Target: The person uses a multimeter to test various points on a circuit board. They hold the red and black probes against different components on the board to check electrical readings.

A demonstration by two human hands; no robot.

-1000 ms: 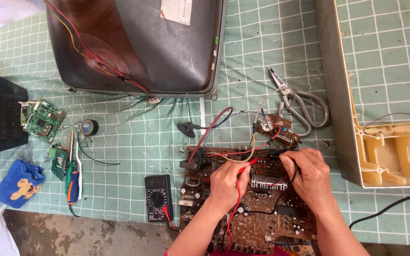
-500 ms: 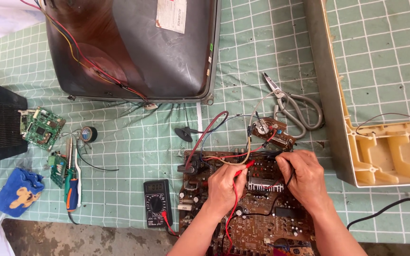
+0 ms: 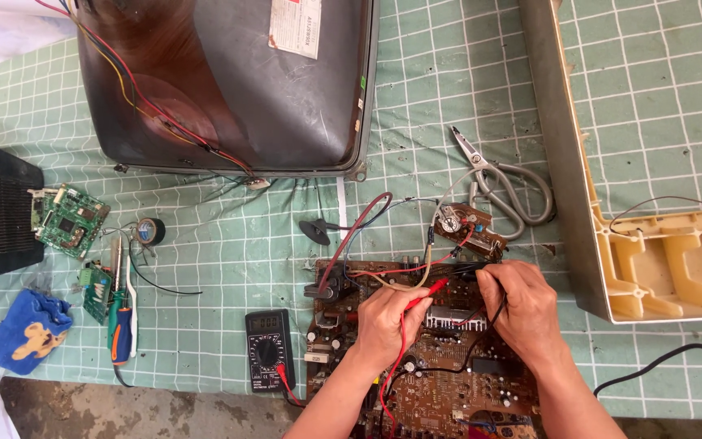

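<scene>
Red plastic marks the probe [image 3: 426,294] pinched in the left hand [image 3: 383,321], its tip angled down onto the brown circuit board [image 3: 448,382], the pencil-like pinch apparently for fine aim. The right hand [image 3: 526,309] is closed around a black probe [image 3: 471,268], pressing it to the board's far edge just beside the small daughter board [image 3: 469,228] that hangs off by wires. Both leads trail back over the board; the red one runs to the black multimeter [image 3: 270,348], which lies face up just left of the board, where its dial can be read at a glance.

Farther out on the green gridded mat [image 3: 229,268], grey-handled pliers [image 3: 501,183] lie above the board, and the bare picture tube [image 3: 229,81] sits face down at the top. A cream casing [image 3: 660,268] stands to the right. At the left are a small green board [image 3: 67,219], a roll of tape [image 3: 150,231], a screwdriver [image 3: 121,329] and a blue cloth [image 3: 22,329].

Against the earlier frames, both hands hold nearly the same contacts; the right hand has edged slightly toward the board's upper edge, and the view has drifted a little, with nothing on the mat displaced.
</scene>
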